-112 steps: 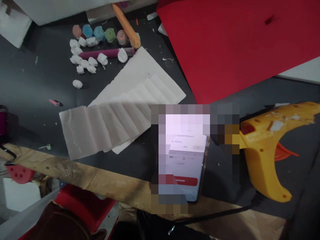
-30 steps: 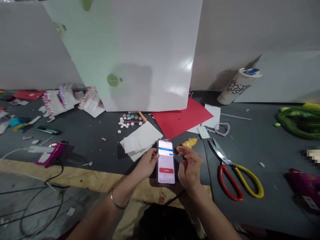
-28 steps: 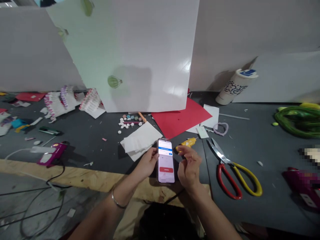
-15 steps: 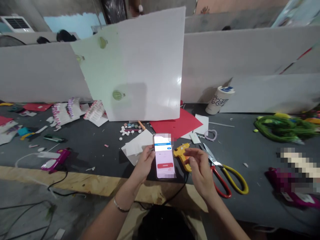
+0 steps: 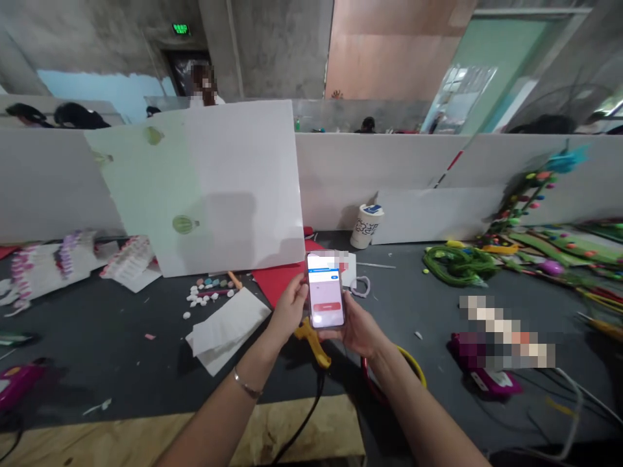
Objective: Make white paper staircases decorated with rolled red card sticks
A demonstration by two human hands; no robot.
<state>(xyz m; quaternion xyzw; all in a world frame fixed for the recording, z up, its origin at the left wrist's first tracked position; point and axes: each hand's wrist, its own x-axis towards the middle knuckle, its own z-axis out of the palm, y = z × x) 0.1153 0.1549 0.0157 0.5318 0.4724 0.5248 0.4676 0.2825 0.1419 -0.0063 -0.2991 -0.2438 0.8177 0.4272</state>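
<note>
Since two grips likely steady the phone (image 5: 326,293), I see the left hand (image 5: 291,306) pinching its nine-o'clock edge. The right hand (image 5: 360,326) clasps four o'clock.

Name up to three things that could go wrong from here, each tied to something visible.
Should the phone slip from the left hand and right hand, it might hit the yellow glue gun below. Its black cord, running between the forearms, could get snagged. The right forearm might knock the yellow handle it partly hides.
</note>
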